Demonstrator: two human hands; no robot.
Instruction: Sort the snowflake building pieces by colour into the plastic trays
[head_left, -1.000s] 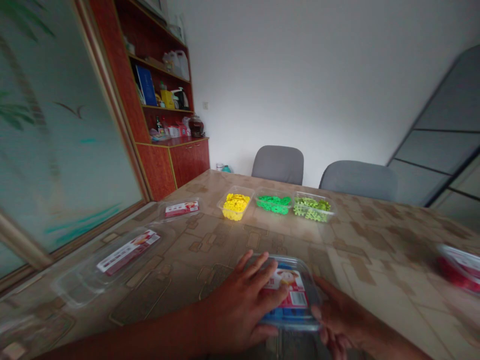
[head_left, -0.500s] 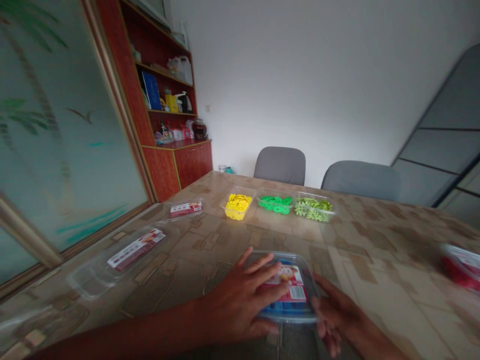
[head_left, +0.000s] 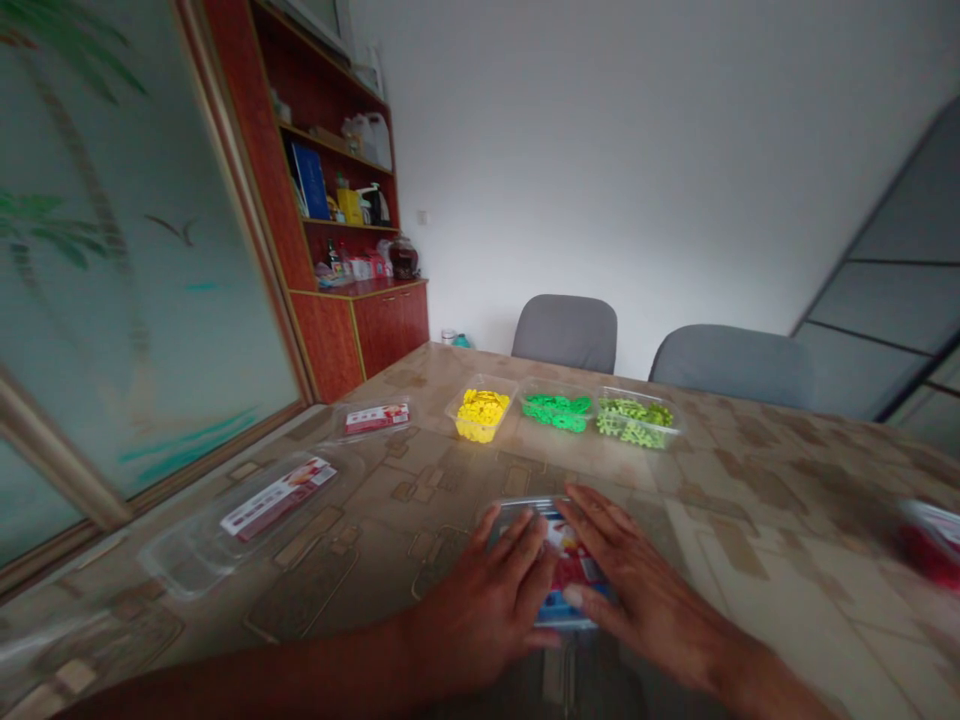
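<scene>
A clear plastic box (head_left: 564, 602) with blue pieces inside lies in front of me, its lid on and a red-and-white label (head_left: 568, 545) on top. My left hand (head_left: 491, 590) rests on the left part of the lid, fingers spread. Across the lid's right part lies my right hand (head_left: 626, 580), its fingers stretched out and its thumb near the front edge. Both hands are open and touch the lid without gripping it. Parts of the box are hidden under them.
Beyond the box stand open tubs of yellow pieces (head_left: 482, 412), green pieces (head_left: 556, 410) and light-green pieces (head_left: 636, 420). Clear labelled lids (head_left: 191, 560) (head_left: 371, 418) lie at left. A blurred container of red pieces (head_left: 930, 545) sits at the right edge. Grey chairs (head_left: 564, 328) stand behind the table.
My right hand has moved from the box's right side up onto its lid, fingers now flat. My left hand has shifted slightly left on the lid.
</scene>
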